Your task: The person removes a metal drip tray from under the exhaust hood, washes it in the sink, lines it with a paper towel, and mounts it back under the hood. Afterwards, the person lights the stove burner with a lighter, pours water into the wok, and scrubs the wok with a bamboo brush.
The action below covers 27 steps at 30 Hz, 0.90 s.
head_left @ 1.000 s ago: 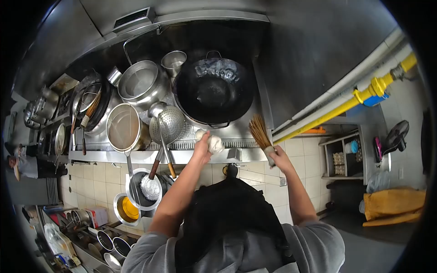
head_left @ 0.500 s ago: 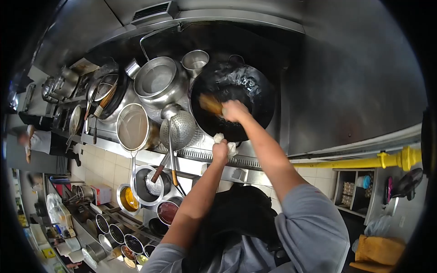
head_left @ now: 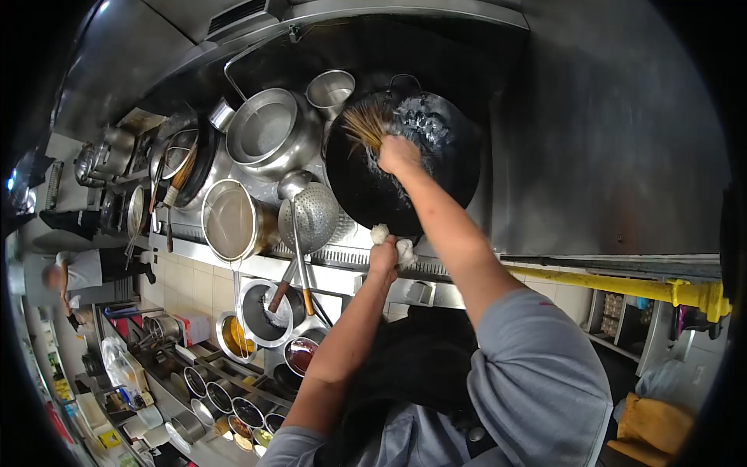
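A large black wok [head_left: 443,175] sits on the stove with water and suds glistening inside its far side. My right hand [head_left: 400,156] is closed around a bamboo wok brush [head_left: 366,124], its bristles fanned out against the wok's upper left wall. At the wok's near rim, my left hand [head_left: 383,257] grips a crumpled white cloth [head_left: 405,251]; the wok's near handle, if it is under the cloth, is hidden. Left of the wok lie a perforated skimmer [head_left: 313,218] and a ladle [head_left: 296,185], handles toward me.
Steel pots [head_left: 268,128] and a strainer over a pot [head_left: 229,222] stand to the left. Bowls of yellow liquid [head_left: 236,336] and red sauce [head_left: 300,354] sit nearer me. A yellow pipe [head_left: 622,286] runs along the right. A person [head_left: 82,272] stands far left.
My right hand has moved the brush up and away from me, from the wok's left middle to its upper left wall. My left hand stays at the near rim with the cloth.
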{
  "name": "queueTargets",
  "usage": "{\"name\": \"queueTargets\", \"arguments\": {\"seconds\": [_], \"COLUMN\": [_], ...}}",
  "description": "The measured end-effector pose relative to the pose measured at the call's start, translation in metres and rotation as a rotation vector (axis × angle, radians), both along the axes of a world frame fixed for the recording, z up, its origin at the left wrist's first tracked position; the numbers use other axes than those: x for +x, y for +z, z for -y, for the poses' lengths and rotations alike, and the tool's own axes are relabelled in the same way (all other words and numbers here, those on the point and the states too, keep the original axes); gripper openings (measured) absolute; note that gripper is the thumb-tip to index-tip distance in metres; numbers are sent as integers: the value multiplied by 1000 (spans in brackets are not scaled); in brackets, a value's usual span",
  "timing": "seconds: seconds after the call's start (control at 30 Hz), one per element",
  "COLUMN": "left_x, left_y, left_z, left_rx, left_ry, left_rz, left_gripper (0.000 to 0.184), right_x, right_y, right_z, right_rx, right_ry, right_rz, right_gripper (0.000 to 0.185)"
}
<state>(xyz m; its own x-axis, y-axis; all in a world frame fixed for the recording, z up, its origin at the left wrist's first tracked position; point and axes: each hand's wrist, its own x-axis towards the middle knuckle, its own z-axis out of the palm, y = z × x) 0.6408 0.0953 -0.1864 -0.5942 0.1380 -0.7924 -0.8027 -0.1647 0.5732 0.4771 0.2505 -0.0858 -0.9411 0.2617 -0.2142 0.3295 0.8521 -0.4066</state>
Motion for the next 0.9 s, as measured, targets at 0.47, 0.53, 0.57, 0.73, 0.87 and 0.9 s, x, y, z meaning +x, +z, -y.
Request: {"name": "queueTargets", "arguments": {"seconds": [0.47,0.53,0.57,0.73,0.87,0.9], "left_x": [5,7,7,10,7,9], "left_y": [14,2,3,34,-7,-11], "left_z": [2,4,5,4,-2,-1], "left_rx": [95,84,95,175,92,80], "left_ry": [-54,-68,-83,-51,-95,-97], "left_rz": [38,-8,-9,14,-62,-84], "left_gripper": [30,33,33,29,27,27], "right_x": [15,37,59,113,27,22], "right_y": [9,-15,-6,36,22,7], "right_z": [0,40,54,-6,-10,8], "right_rx": [109,36,90,416,260,215], "right_ry": [-153,-8,140,-22,-337,-308], "right_rz": [71,4,66,245,129,110], "right_gripper": [31,41,47,35,30,32]}}
